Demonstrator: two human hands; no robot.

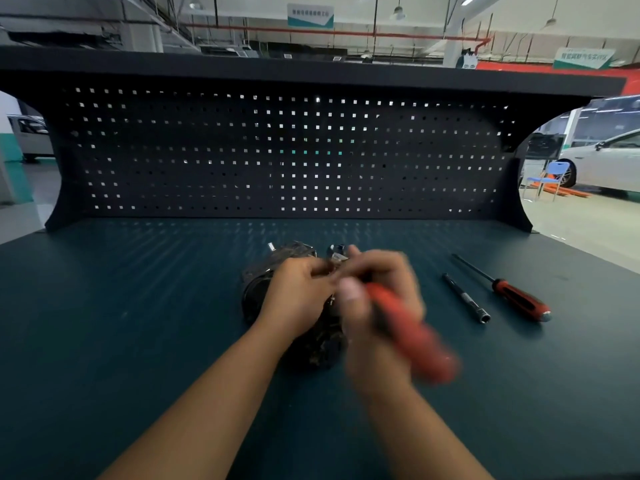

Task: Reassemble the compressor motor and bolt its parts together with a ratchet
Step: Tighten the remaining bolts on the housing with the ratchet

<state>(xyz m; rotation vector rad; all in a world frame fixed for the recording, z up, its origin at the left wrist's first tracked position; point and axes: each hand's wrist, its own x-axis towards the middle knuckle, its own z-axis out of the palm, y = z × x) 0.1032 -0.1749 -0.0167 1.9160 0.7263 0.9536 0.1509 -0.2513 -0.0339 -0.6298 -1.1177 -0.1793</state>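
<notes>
The dark, grimy compressor motor (pixel 258 289) lies on the green bench in the middle of the view, mostly hidden under my hands. My left hand (pixel 298 299) rests on top of it, fingers curled at a small metal part near its far end. My right hand (pixel 377 292) grips a red-handled ratchet (pixel 412 337); its handle points back toward me and is blurred by motion. The tool's head is hidden between my fingers at the motor's top.
To the right lie a slim extension bar with a socket end (pixel 467 297) and a red-and-black-handled screwdriver (pixel 512 292). A dark pegboard (pixel 277 150) walls off the back of the bench (pixel 138 323). Cars stand in the workshop beyond.
</notes>
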